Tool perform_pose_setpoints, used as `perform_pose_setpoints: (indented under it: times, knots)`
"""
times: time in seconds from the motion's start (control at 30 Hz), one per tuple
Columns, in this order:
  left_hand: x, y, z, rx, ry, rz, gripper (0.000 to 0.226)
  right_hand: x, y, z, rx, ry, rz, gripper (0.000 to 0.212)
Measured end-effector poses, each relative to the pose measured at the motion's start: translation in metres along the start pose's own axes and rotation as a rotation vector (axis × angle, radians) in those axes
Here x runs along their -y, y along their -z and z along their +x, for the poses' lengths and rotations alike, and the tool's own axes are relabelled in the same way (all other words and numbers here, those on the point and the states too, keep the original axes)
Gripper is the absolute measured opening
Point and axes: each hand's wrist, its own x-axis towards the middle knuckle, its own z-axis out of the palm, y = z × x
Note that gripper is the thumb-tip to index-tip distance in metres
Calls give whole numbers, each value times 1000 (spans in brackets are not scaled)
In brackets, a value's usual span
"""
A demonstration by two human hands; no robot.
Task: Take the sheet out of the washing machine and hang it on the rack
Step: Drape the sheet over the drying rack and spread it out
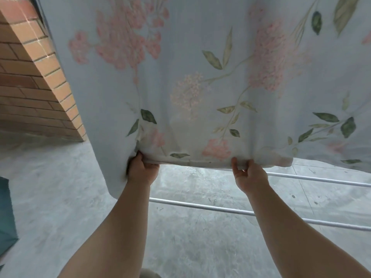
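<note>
A pale blue sheet (200,77) printed with pink flowers and green leaves hangs in front of me and fills the upper part of the view. My left hand (141,170) grips its lower hem at the left. My right hand (250,175) pinches the same hem further right. The hem is stretched between both hands. Below it run the white bars of the drying rack (200,206); another bar (321,178) passes behind my right hand. Where the sheet's top rests is out of view.
A brick wall (30,77) stands at the left. Grey concrete floor (60,197) lies below. A teal object (6,217) shows at the left edge.
</note>
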Motion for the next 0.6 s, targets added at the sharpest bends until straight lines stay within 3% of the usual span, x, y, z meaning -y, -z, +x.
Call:
perform_pose_setpoints:
  times: [0.03, 0.07, 0.1, 0.2, 0.33, 0.6]
  knots:
    - [0, 4, 6, -2, 17, 17, 29, 1, -5, -7, 25, 29, 65, 78]
    - [1, 10, 10, 2, 41, 29, 29, -2, -10, -13, 8, 197, -52, 48]
    - [4, 15, 14, 19, 52, 19, 29, 3, -8, -11, -68, 228, -34, 26]
    - [6, 24, 17, -4, 34, -31, 28, -5, -15, -18, -170, 231, -77, 26]
    - [7, 33, 19, -164, -18, 29, 15, -14, -16, -14, -156, 199, -111, 11]
    - [-15, 42, 13, -217, -36, 212, 24, -13, -21, -2, -144, 164, -72, 23]
